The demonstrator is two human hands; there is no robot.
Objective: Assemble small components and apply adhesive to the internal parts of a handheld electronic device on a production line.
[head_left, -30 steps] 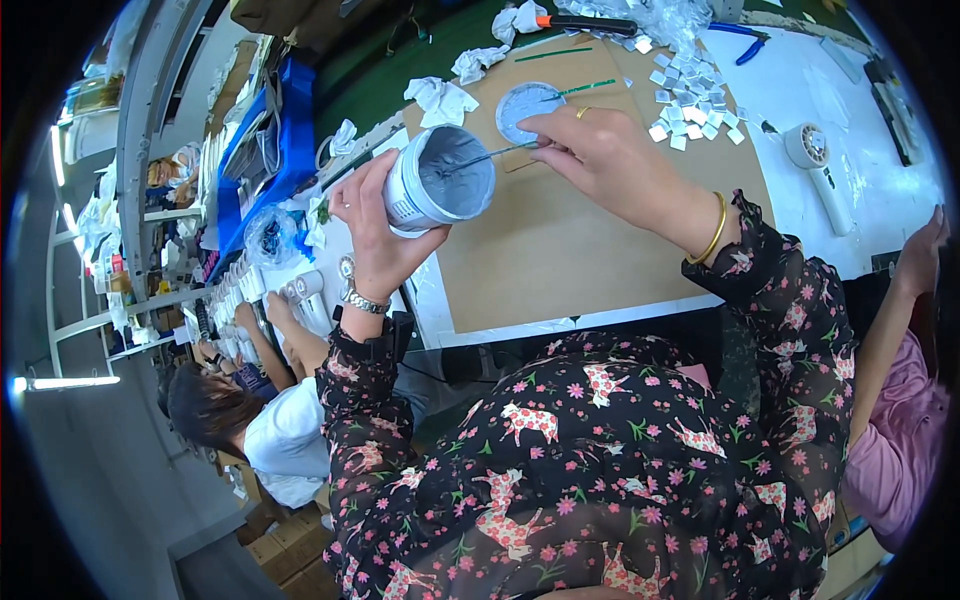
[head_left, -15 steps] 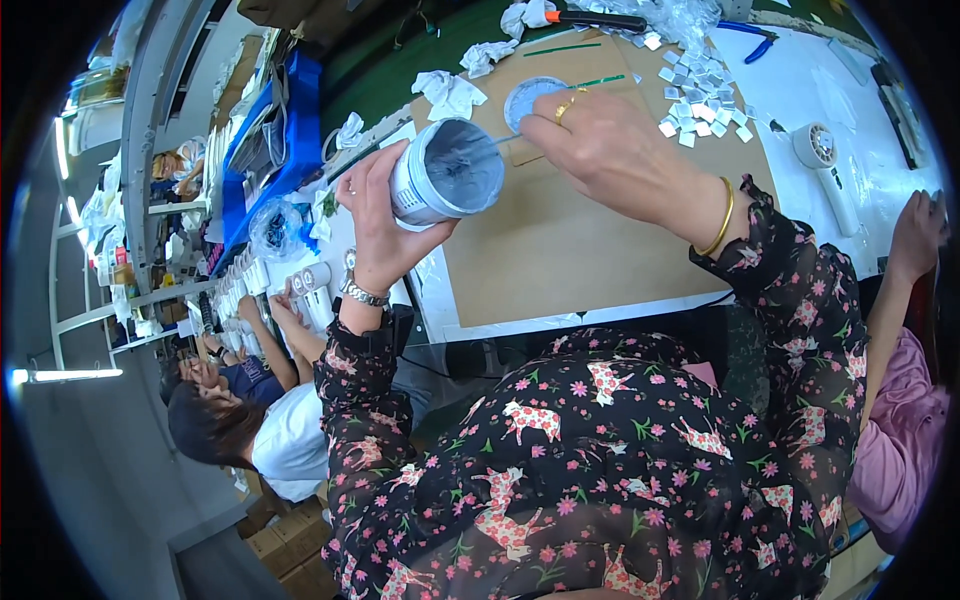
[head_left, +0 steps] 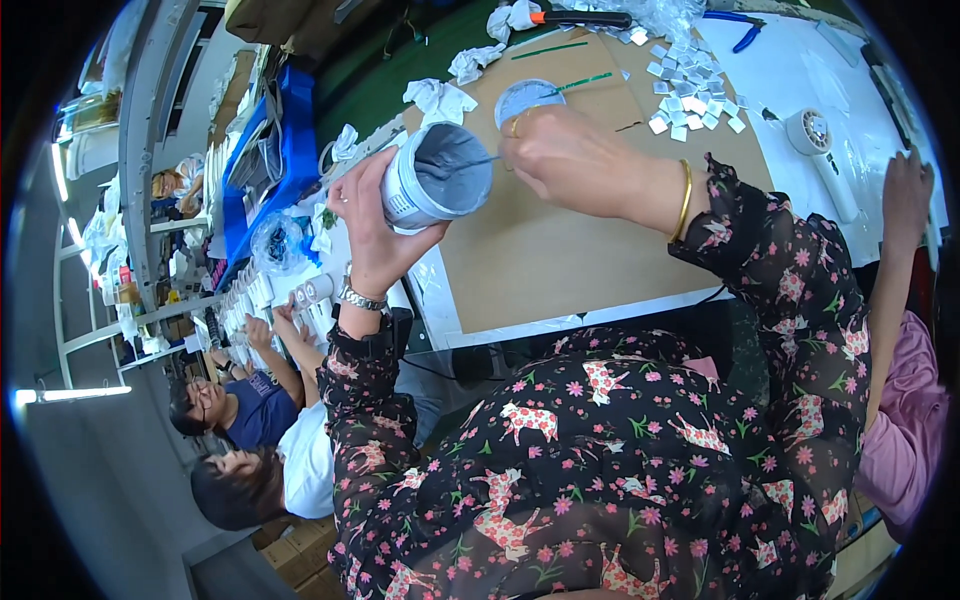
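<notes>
My left hand [head_left: 362, 212] is wrapped round a white plastic tub [head_left: 405, 192], tilted with its mouth toward the right. Thick grey paste [head_left: 455, 170] coats the tub's inside. In my right hand [head_left: 575, 160], fingers pinched together, is a thin stick [head_left: 490, 160] whose end reaches into the tub's mouth; its tip is hard to make out against the paste. Just beyond that hand a round lid [head_left: 512, 100] smeared with grey lies on a brown cardboard sheet [head_left: 560, 260].
Several small silvery square pieces [head_left: 690, 95] are scattered at the far right of the cardboard. Crumpled tissues [head_left: 440, 100], blue pliers [head_left: 748, 36] and a black-and-orange tool [head_left: 580, 18] lie along the back. A white handheld fan [head_left: 828, 160] lies right, near another person's arm [head_left: 895, 240].
My right hand has shifted slightly left and down, drawing closer to the tub. The tub has tipped a little differently and moved slightly left, still in my left hand.
</notes>
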